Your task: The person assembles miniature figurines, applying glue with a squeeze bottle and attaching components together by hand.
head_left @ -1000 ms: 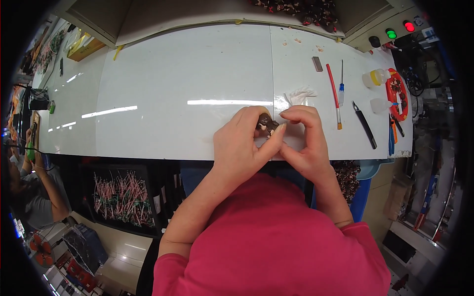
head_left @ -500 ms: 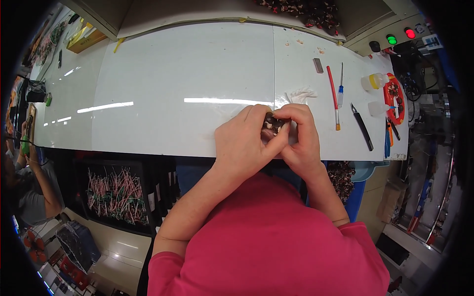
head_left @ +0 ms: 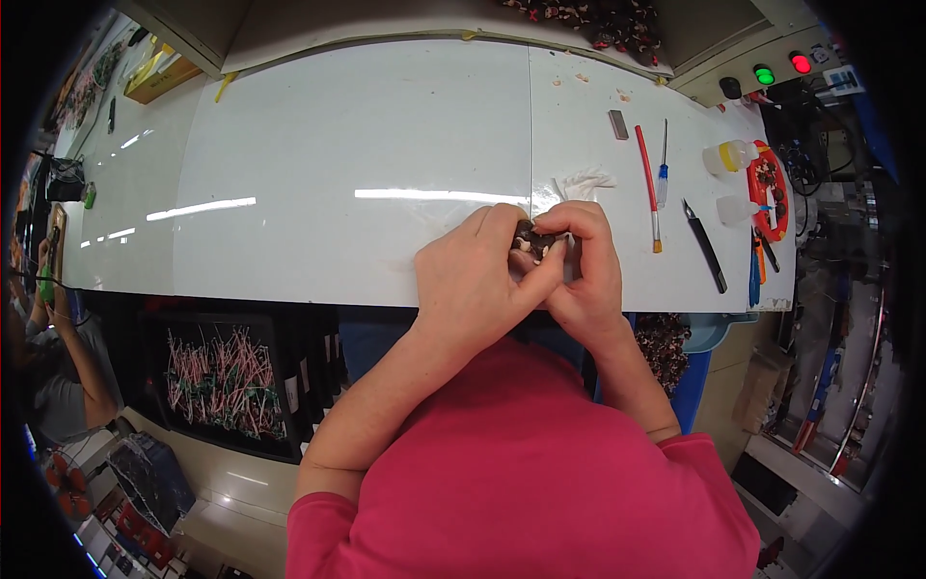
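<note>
Both hands meet over the near edge of the white table (head_left: 338, 125), closed on one small part. It is a dark brown, lumpy piece (head_left: 531, 241) with cream-coloured bits on it; fingers cover much of it, so its kind is unclear. My left hand (head_left: 463, 275) grips it from the left, thumb pressed along the near side. From the right, my right hand (head_left: 593, 270) pinches it with thumb and bent forefinger. A crumpled white tissue (head_left: 586, 181) lies just beyond the hands.
Right of my hands lie a red-handled brush (head_left: 646, 169), a blue screwdriver (head_left: 664, 172), black tweezers (head_left: 707, 251) and a grey block (head_left: 617, 124). Farther right are a bottle (head_left: 723, 158) and a red tray (head_left: 783, 227). Below left, a black bin (head_left: 280, 362) holds wires. Another person (head_left: 77, 357) works far left.
The view has shifted very slightly. My hands keep nearly the same hold on the dark brown piece, with only a tiny movement of the fingers.
</note>
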`<state>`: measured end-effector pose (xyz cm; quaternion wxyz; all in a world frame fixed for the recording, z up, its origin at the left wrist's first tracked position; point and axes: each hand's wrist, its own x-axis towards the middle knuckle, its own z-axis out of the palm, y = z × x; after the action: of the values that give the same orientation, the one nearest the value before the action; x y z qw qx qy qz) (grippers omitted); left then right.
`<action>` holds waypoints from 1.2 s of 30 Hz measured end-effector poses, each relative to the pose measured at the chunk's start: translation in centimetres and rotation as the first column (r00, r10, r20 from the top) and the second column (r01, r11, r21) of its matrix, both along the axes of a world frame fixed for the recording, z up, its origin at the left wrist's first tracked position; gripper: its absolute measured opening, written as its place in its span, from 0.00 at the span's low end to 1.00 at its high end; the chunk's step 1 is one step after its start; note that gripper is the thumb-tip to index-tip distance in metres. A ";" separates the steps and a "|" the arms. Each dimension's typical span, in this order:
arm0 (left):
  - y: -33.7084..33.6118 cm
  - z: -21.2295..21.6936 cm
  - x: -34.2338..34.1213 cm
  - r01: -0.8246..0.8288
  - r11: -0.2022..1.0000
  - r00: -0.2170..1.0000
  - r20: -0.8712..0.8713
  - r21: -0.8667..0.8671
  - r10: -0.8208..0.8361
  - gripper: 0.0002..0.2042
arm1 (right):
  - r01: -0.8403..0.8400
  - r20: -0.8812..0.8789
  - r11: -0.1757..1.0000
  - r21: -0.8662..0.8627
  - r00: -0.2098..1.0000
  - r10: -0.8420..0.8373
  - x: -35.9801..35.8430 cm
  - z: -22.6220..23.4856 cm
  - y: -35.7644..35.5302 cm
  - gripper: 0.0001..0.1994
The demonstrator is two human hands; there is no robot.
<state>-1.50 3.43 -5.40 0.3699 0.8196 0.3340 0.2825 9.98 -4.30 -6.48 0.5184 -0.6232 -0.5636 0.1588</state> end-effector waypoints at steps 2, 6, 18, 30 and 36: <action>0.0 0.2 0.0 0.006 1.000 1.000 -0.008 -0.013 -0.006 0.15 | 0.002 -0.010 1.000 -0.004 1.000 -0.002 0.0 -0.1 0.0 0.20; 0.0 0.1 0.0 0.007 0.999 1.000 0.026 -0.044 -0.006 0.18 | 0.023 -0.065 1.000 0.011 0.998 -0.023 0.0 -0.2 0.0 0.19; 0.2 0.4 -1.5 0.267 0.805 0.910 0.415 -0.529 -0.029 0.12 | 0.050 -0.122 0.996 0.073 0.992 -0.041 0.4 -0.3 0.0 0.19; 1.1 1.3 -2.5 0.276 0.852 0.946 0.284 -0.445 -0.158 0.15 | 0.006 -0.001 0.993 0.120 1.000 -0.006 0.2 0.2 -0.2 0.20; 0.6 1.8 -2.5 0.343 0.686 0.928 0.345 -0.642 -0.142 0.18 | 0.017 0.099 0.990 0.140 0.995 -0.031 0.1 0.6 -0.3 0.22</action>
<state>-3.97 4.06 -3.55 0.7246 0.6129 0.2493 0.1929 10.11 -4.61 -5.88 0.5334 -0.5997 -0.5910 0.0812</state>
